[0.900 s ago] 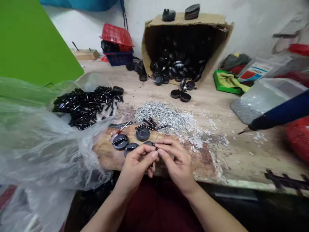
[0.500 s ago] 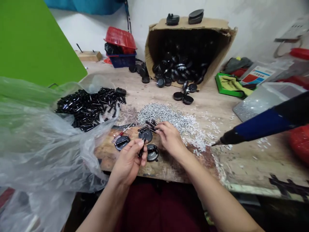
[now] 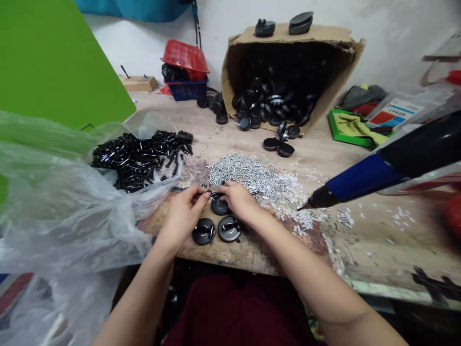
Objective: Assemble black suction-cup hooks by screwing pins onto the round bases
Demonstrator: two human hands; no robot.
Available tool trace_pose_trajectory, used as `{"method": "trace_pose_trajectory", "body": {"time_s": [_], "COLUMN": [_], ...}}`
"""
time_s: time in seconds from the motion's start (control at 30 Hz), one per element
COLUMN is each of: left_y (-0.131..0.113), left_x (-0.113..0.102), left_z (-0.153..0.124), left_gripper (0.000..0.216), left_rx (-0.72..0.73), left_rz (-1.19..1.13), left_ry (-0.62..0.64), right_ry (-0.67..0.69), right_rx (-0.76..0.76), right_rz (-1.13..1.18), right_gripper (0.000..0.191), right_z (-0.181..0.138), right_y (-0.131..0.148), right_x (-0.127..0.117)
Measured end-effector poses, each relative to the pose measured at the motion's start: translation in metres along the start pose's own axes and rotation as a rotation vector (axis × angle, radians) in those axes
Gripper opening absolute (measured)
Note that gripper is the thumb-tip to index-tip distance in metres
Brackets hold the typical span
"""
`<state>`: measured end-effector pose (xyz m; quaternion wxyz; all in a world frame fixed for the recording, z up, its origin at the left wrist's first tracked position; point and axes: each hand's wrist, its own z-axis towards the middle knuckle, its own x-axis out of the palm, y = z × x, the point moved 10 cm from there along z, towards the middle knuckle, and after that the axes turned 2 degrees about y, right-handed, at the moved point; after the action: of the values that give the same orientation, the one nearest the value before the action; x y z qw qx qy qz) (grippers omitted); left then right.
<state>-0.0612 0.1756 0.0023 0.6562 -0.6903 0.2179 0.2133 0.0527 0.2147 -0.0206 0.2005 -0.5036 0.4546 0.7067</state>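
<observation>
My left hand (image 3: 185,209) is closed in a pinch at the back left rim of a round black disc part (image 3: 220,205). A small black part (image 3: 209,192) shows at its fingertips. My right hand (image 3: 239,201) reaches over the same disc from the right, its fingers bent close to the left fingertips; what they grip is hidden. Two more round discs lie side by side nearer the bench edge: a left disc (image 3: 204,235) and a right disc (image 3: 229,234), each with a black piece across its top. Behind the hands is a pile of small silver pins (image 3: 241,169).
A blue-and-black power driver (image 3: 360,185) points in from the right above scattered white bits (image 3: 304,218). Black tube pieces (image 3: 133,158) spill from a clear plastic bag (image 3: 108,216) at left. A cardboard box (image 3: 230,62) of black round parts stands at the back.
Both hands have come together over the rear disc. The left disc now lies nearer the right one. The red-handled screwdriver seen earlier no longer shows. The view has shifted slightly.
</observation>
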Motion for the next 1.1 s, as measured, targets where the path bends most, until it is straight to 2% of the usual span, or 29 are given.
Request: {"method": "trace_pose_trajectory", "body": {"time_s": [0.13,0.27,0.33,0.43,0.5,0.57,0.67,0.73,0.8,0.87,1.0,1.03,1.1], "left_y": [0.008,0.003,-0.008,-0.036,-0.057,-0.075,-0.083,-0.077,-0.069,-0.069,-0.082,-0.084,-0.087], "left_x": [0.011,0.014,0.011,0.009,0.014,0.025,0.061,0.091,0.113,0.119,0.109,0.109,0.114], "left_z": [0.029,0.032,0.025,0.008,-0.006,-0.019,-0.036,-0.046,-0.054,-0.059,-0.066,-0.068,-0.072], "left_gripper": [0.017,0.015,0.017,0.024,0.026,0.024,0.019,0.017,0.017,0.017,0.017,0.016,0.015], "left_rx": [0.023,0.061,0.082,0.120,0.161,0.226,0.289,0.283,0.277,0.309,0.393,0.407,0.436], "left_rz": [0.102,0.113,0.104,-0.038,-0.135,-0.130,-0.031,0.049,0.134,0.190,0.200,0.205,0.229], "left_ry": [0.066,0.077,0.072,0.084,0.105,0.125,0.234,0.344,0.400,0.369,0.237,0.240,0.288], "right_ry": [-0.036,-0.133,-0.202,-0.352,-0.483,-0.552,-0.545,-0.501,-0.465,-0.445,-0.415,-0.418,-0.429], "right_rx": [-0.031,-0.040,-0.012,0.037,0.057,0.085,0.163,0.231,0.287,0.320,0.316,0.316,0.308], "right_rz": [-0.012,-0.018,-0.010,0.024,0.068,0.092,0.103,0.096,0.089,0.097,0.212,0.263,0.368], "right_gripper": [0.020,0.019,0.022,0.024,0.021,0.017,0.013,0.011,0.010,0.012,0.011,0.008,0.017], "right_z": [0.002,-0.006,-0.013,-0.038,-0.066,-0.099,-0.146,-0.171,-0.189,-0.200,-0.205,-0.205,-0.204], "right_y": [0.001,0.008,0.010,0.012,0.013,0.012,0.003,-0.006,-0.015,-0.022,-0.031,-0.034,-0.040], "right_x": [0.000,-0.013,-0.030,-0.069,-0.095,-0.106,-0.095,-0.076,-0.055,-0.040,-0.026,-0.026,-0.029]}}
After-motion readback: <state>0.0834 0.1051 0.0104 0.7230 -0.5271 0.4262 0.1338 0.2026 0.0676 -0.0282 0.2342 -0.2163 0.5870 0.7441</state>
